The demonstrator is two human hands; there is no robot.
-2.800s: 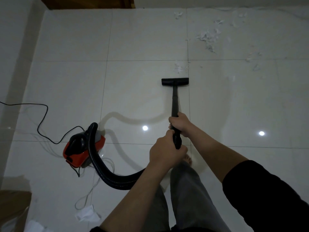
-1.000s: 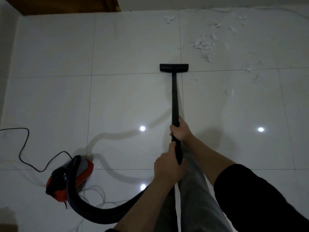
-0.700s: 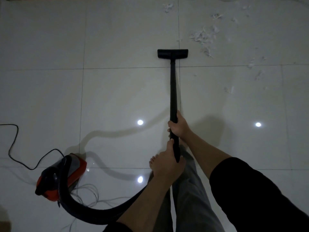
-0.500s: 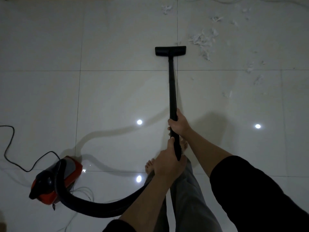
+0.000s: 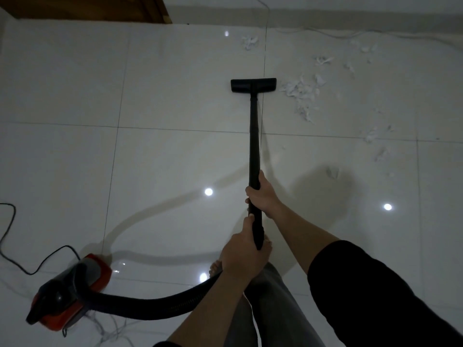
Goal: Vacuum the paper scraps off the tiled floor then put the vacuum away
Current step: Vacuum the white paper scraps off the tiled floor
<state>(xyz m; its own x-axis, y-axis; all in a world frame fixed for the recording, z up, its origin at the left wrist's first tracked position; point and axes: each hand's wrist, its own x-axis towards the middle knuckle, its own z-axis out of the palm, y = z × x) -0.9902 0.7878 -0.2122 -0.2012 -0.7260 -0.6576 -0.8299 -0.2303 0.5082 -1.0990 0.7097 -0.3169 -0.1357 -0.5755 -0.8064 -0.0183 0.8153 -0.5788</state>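
Note:
A black vacuum wand [image 5: 254, 136] runs away from me to a flat black floor nozzle [image 5: 253, 85] resting on the white tiled floor [image 5: 175, 159]. My right hand [image 5: 261, 195] grips the wand higher up; my left hand [image 5: 244, 254] grips its lower end where the ribbed black hose [image 5: 150, 303] joins. The hose curves left to the red and black vacuum body [image 5: 70, 294] at the lower left. White paper scraps [image 5: 302, 92] lie just right of the nozzle, with more scraps [image 5: 375, 135] scattered farther right and another clump [image 5: 249, 42] beyond it.
A black power cord [image 5: 15, 246] snakes over the tiles at the left. A brown wooden door frame [image 5: 82, 7] stands at the top left. A thin white cable [image 5: 333, 33] runs along the far wall. My bare foot [image 5: 216, 267] and grey trouser legs sit below my hands.
The nozzle has been pushed forward over the tiles and now sits beside the big scrap pile. The scraps that lay just ahead of it earlier are gone. The vacuum body trails at the lower left.

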